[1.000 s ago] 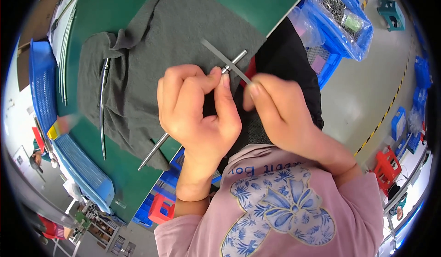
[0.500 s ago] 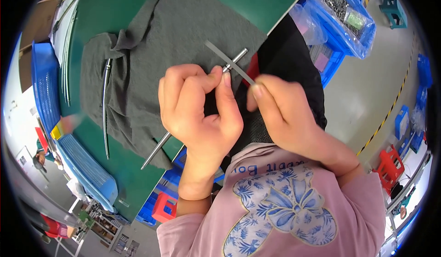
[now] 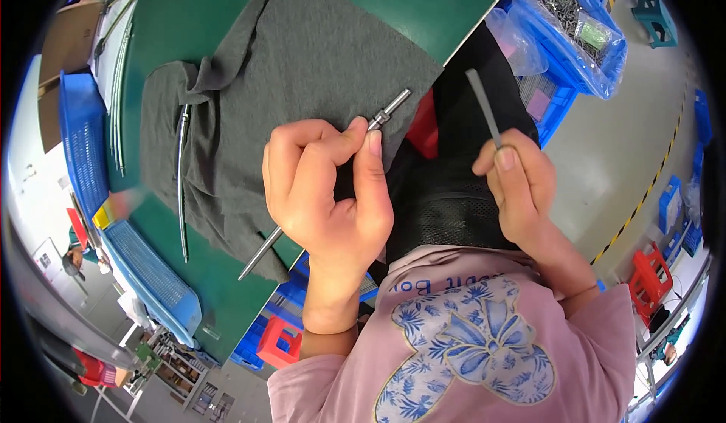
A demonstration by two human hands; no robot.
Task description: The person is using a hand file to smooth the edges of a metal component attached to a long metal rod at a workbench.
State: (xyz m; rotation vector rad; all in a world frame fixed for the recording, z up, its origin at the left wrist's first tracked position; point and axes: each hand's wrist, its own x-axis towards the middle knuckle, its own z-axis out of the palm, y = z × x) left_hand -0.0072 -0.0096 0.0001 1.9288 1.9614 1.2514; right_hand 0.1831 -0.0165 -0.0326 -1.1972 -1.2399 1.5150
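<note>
Left hand [image 3: 327, 189]: thumb and fingers pinched around 1 metal rod [image 3: 396, 101], slanting above grey cloth [image 3: 325, 52] | Right hand [image 3: 523, 185]: gripping 1 flat grey strip [image 3: 482, 102], apart from the rod | 2nd rod [image 3: 181, 185]: left of both hands.

Held rod [image 3: 395, 105]: bright metal, smooth and glossy, with sharp highlights along its stepped end; flat strip [image 3: 485, 108]: matt grey and smooth-looking, material not certain; second rod [image 3: 181, 185]: polished metal, mirror-like. Cloth [image 3: 318, 52]: grey fabric, matt, slightly napped, creased; tabletop [image 3: 170, 26]: green, smooth, faint sheen; shirt [image 3: 582, 347]: soft matt knit. Basket [image 3: 82, 132]: perforated blue plastic, semi-gloss; bag [image 3: 522, 49]: clear plastic film, wrinkled, shiny; carton [image 3: 69, 41]: brown cardboard, matt.
</note>
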